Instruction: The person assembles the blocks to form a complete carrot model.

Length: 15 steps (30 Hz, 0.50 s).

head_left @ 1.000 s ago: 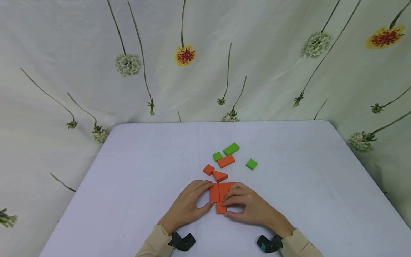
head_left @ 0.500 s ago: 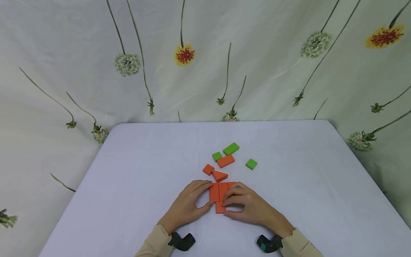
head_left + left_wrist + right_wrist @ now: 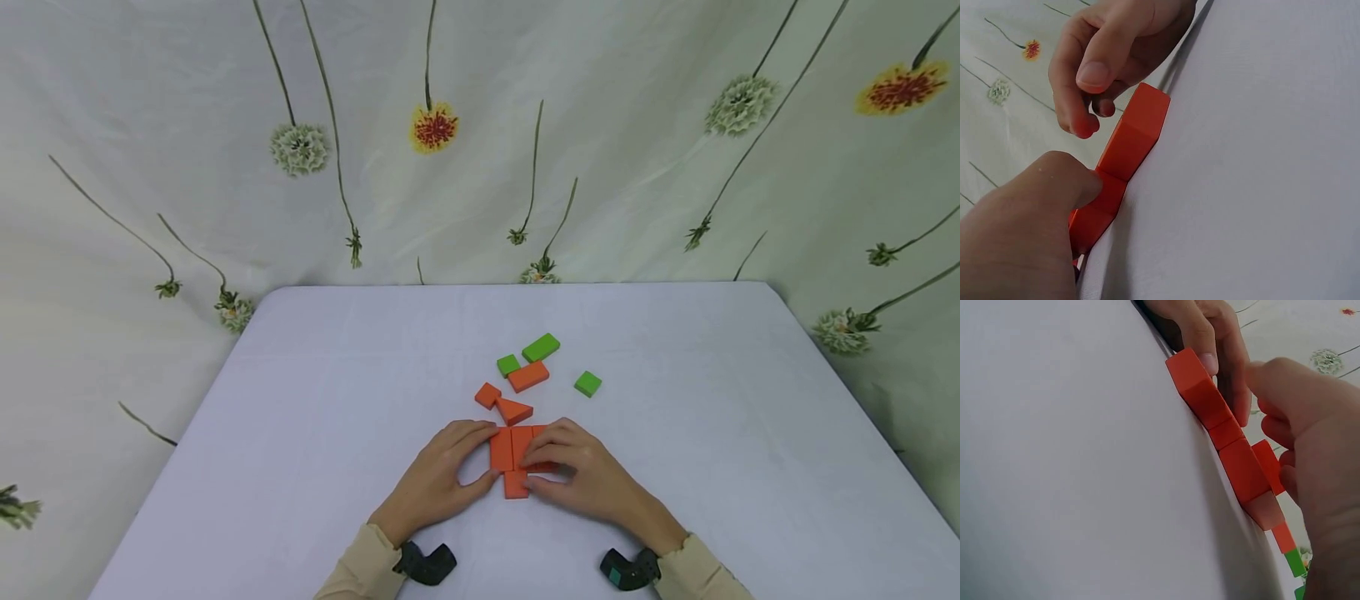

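Note:
Flat orange blocks lie side by side on the white table. My left hand [image 3: 442,475] pinches the leftmost orange block [image 3: 500,451] between thumb at its near end and fingers at its far end. Beside it lies the middle orange block [image 3: 520,443], and a right-hand orange block [image 3: 543,467] is partly covered by my right hand [image 3: 588,475]. A small square orange block [image 3: 516,486] sits against the row's near side. My right hand hovers over the right part of the row, its thumb [image 3: 1266,372] and bent fingers apart from the blocks in the right wrist view.
Beyond the row lie an orange triangle [image 3: 514,411], a small orange block [image 3: 487,395] and an orange rectangular block [image 3: 528,377]. Farther back are a long green block [image 3: 541,347] and two small green blocks [image 3: 508,365]. A flowered cloth [image 3: 637,150] hangs behind the table.
My right hand has lifted slightly off the small square block, and the near edge of the right-hand block now shows beneath its fingers. The left hand keeps its place.

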Motion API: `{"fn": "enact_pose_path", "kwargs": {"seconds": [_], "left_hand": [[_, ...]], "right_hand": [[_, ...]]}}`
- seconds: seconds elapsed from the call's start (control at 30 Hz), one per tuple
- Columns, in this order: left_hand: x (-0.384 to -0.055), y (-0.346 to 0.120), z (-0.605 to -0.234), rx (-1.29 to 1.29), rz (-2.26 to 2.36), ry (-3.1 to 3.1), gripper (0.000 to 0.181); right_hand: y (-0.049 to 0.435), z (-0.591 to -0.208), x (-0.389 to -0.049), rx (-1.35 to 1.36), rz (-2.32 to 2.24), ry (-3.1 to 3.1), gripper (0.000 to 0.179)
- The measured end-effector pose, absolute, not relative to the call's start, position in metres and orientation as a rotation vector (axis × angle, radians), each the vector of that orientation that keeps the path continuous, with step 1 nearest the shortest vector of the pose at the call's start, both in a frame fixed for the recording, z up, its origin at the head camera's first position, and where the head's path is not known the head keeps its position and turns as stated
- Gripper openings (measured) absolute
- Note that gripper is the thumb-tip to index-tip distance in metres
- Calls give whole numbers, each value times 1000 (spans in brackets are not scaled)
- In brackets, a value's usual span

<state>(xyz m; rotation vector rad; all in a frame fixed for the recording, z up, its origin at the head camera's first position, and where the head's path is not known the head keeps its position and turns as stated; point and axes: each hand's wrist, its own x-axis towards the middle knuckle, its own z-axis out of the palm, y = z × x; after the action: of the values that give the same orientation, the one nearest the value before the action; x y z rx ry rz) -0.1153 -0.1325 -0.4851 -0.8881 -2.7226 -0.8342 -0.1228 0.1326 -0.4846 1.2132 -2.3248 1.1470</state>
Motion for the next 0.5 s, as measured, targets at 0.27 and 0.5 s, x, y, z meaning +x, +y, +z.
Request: {"fn": "enact_pose_path", "kwargs": {"seconds": [0.27,0.5], "left_hand": [[-116,-132,-486,-892,-821,-2722,57],[-116,-132,-488,-884,-819,-2718,57]], "right_hand": [[129,-480,-130,944,1100,-2342,27],[121,-473,-140,759,1062,-2462,29]]}}
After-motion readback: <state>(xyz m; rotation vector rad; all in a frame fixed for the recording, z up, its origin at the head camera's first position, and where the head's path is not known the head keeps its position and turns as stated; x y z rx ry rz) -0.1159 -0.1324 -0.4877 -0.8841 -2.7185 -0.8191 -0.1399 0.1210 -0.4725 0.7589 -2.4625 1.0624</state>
